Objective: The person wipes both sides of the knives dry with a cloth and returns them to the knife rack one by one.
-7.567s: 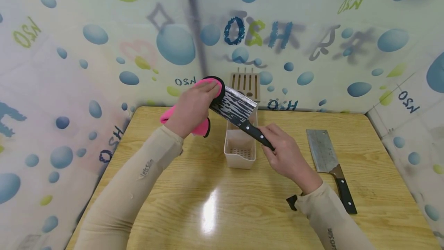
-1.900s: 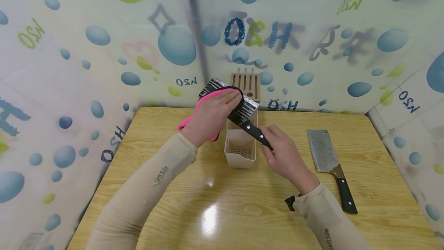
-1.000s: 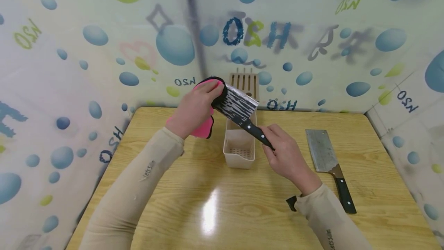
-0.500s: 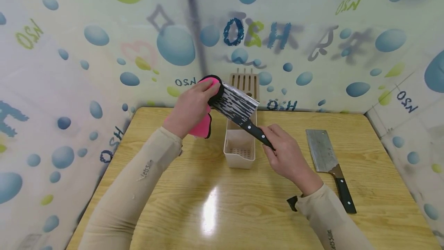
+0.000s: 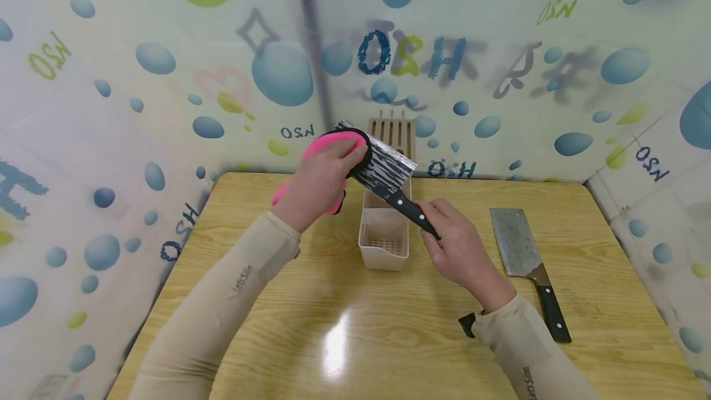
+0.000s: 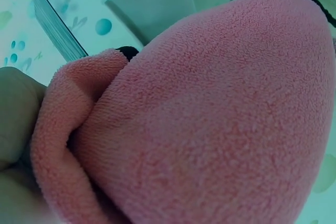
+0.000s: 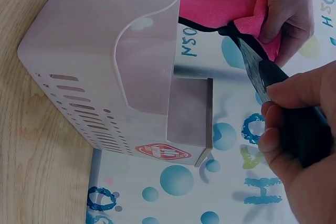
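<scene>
1. Softly piled, by the look of the left wrist view, the pink cloth [image 5: 319, 142] should be light, limp and quick to bunch. It lies folded against the blade, its black-trimmed border nearest the metal; a broad pinch through several layers would suit it best.
2. The left hand [image 5: 316, 187] pinches that cloth onto the blade, thumb and fingers bent around it. Its forearm slants up from the lower left, the sleeve ending at the wrist.
3. The patterned cleaver [image 5: 383, 175] is held in the air between the two hands, tilted, with its handle low on the right and its far end high on the left. It is likely stiff and blade-heavy, with a slick face. A bright strip along its upper side may be the sharp edge, so the black riveted handle is the safe hold.
4. Beneath it in the head view, the beige holder [image 5: 383, 259] stands on the table. Its walls look thin, so probably light plastic, easily tipped; a grasp across two outer walls would be steadiest.
5. The right hand [image 5: 455, 245] grips the cleaver's handle, fingers wrapped and thumb laid along it. Its forearm comes in from the lower right.
6. Farthest right, the plain cleaver [image 5: 536, 273] lies flat on the table [image 5: 422, 350], untouched, its dark handle towards the person. Judged heavy and rigid too, it is best lifted by that handle.
</scene>
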A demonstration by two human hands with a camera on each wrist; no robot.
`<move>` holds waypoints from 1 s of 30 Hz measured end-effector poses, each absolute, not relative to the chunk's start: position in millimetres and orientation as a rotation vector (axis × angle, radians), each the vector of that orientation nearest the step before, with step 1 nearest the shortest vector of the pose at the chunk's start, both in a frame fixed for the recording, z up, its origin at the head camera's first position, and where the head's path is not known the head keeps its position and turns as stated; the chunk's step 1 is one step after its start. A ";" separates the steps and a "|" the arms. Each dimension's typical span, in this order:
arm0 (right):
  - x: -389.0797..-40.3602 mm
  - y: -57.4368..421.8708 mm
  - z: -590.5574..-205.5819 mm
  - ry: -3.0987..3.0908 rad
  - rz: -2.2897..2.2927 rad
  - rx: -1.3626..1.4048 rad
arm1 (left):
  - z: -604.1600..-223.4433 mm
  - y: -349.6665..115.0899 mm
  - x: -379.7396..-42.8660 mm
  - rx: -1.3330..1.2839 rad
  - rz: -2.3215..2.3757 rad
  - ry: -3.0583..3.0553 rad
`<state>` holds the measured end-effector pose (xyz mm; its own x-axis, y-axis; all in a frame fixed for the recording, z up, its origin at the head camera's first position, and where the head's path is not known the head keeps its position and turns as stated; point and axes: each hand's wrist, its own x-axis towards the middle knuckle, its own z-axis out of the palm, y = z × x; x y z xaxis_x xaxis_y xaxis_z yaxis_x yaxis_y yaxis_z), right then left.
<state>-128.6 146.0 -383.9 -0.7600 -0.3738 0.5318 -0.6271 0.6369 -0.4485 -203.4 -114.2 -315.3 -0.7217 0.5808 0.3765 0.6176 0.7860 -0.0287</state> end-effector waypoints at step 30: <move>-131.3 143.0 -382.9 -2.480 0.924 0.732 | -319.0 -76.6 -173.7 -1.087 0.046 -2.521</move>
<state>-131.3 143.0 -382.9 -0.7860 -0.3333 0.5207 -0.5928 0.6454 -0.4817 -173.7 -76.6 -319.0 -0.6212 0.7052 0.3417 0.6922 0.6982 -0.1825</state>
